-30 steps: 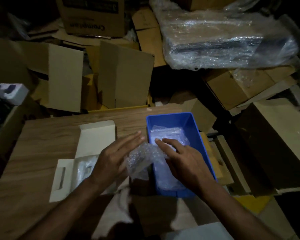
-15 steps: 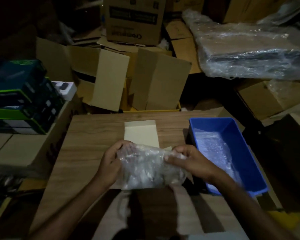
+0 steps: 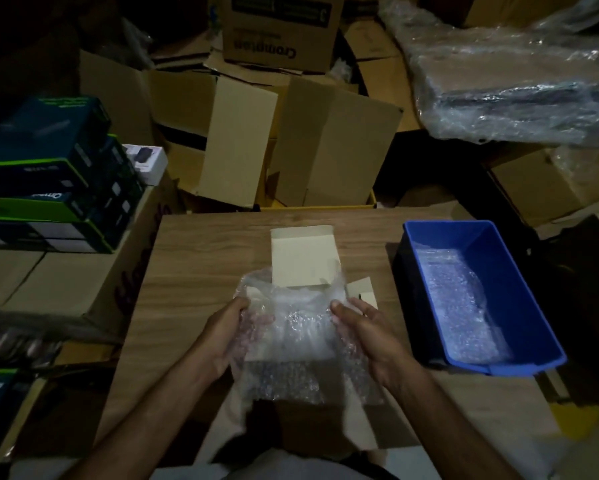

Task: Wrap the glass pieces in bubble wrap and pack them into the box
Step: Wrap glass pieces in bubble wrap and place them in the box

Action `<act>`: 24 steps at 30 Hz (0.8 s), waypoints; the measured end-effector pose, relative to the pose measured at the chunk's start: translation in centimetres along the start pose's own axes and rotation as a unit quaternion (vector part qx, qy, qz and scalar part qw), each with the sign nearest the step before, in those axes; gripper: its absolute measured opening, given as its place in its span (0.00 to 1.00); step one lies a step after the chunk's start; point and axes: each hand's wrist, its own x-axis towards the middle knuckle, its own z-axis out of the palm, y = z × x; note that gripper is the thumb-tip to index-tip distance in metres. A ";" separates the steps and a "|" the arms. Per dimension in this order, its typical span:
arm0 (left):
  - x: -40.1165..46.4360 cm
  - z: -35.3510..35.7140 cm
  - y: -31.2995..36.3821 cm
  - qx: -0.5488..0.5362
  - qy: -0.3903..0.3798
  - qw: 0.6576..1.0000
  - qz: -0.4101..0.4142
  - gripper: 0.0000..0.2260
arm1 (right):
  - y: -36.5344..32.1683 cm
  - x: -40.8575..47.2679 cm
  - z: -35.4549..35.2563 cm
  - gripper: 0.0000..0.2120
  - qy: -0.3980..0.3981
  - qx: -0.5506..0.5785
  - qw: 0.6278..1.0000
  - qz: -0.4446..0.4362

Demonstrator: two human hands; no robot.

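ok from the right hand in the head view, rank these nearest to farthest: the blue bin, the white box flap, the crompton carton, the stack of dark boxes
1. White box flap: just above the right hand, on the table.
2. Blue bin: to its right at the table edge; close to the flap, but a little farther.
3. Stack of dark boxes: far left, off the table.
4. Crompton carton: at the top, behind the table.

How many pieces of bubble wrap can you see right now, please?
2. One bubble wrap sheet is held between the left hand and right hand over the table; the other bubble wrap piece lies in the blue bin. More may be hidden underneath.
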 end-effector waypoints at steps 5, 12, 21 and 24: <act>1.4 -2.0 -1.2 -0.010 -0.018 1.000 -0.022 0.14 | 0.8 0.0 -0.7 0.27 0.052 -0.080 0.995 -0.042; 1.6 -3.1 -1.5 0.082 0.046 0.986 0.135 0.11 | 0.4 0.4 -2.0 0.10 -0.064 -0.109 0.991 -0.043; -1.4 -4.0 1.7 0.201 -0.152 0.945 0.211 0.24 | -0.6 -0.5 -2.2 0.29 0.007 -0.343 0.928 -0.148; -2.2 -3.0 2.2 0.344 -0.084 0.909 0.221 0.26 | -1.0 -0.7 -1.9 0.26 0.021 -0.495 0.847 -0.193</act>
